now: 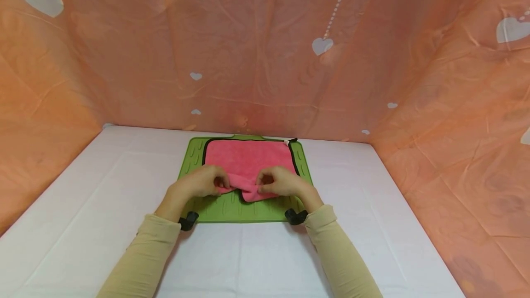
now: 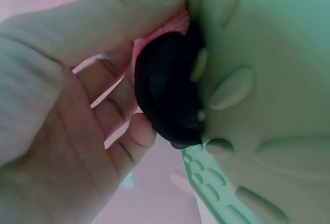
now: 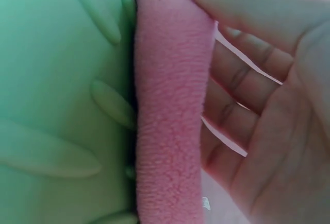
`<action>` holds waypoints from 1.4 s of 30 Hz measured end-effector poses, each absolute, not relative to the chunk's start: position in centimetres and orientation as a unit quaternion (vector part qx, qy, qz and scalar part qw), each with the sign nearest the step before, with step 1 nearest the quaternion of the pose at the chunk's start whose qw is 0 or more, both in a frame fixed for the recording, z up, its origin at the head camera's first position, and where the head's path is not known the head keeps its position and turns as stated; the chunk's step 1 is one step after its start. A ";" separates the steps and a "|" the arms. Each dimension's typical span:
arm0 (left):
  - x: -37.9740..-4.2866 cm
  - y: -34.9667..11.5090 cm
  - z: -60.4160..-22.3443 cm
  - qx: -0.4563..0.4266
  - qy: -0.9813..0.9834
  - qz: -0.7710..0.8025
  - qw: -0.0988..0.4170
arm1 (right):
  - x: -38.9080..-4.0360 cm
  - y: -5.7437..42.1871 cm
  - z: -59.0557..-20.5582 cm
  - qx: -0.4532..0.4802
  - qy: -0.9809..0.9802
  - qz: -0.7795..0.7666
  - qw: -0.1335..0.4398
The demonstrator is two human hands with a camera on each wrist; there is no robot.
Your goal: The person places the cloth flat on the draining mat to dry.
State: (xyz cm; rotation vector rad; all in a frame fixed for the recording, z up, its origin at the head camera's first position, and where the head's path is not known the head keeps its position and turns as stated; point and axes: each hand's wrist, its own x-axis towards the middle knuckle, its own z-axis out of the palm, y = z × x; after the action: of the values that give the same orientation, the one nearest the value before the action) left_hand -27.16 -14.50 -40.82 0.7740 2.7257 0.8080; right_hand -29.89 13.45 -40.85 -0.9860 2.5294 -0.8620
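Observation:
A pink towel (image 1: 248, 153) with dark edging lies on a green mat (image 1: 240, 213) patterned with raised ovals. Its near edge is bunched and partly turned over between both hands. My left hand (image 1: 205, 180) pinches that edge on the left; in the left wrist view the thumb presses on the pink cloth (image 2: 170, 26), with the black trim bulging below it. On the right, my right hand (image 1: 281, 181) pinches the same edge between thumb and fingers. The right wrist view has a thick pink fold (image 3: 170, 110) running down past the thumb tip.
Under the mat is a white-covered table (image 1: 240, 261). Orange curtains (image 1: 265, 59) with pale hearts close off the back and sides. Dark wrist camera mounts (image 1: 296, 216) sit beside the cuffs, and a small tag (image 1: 286, 142) shows at the towel's far right corner.

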 end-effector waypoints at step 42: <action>-27.9 -17.6 -40.2 0.251 0.913 0.321 0.027 | -29.6 14.9 -40.1 -0.315 0.896 -0.311 0.012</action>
State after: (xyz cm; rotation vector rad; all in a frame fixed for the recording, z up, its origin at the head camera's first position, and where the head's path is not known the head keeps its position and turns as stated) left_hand -27.94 -17.58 -40.16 0.7760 2.8188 0.9908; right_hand -29.57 14.92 -40.11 -0.9835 2.7953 -0.9705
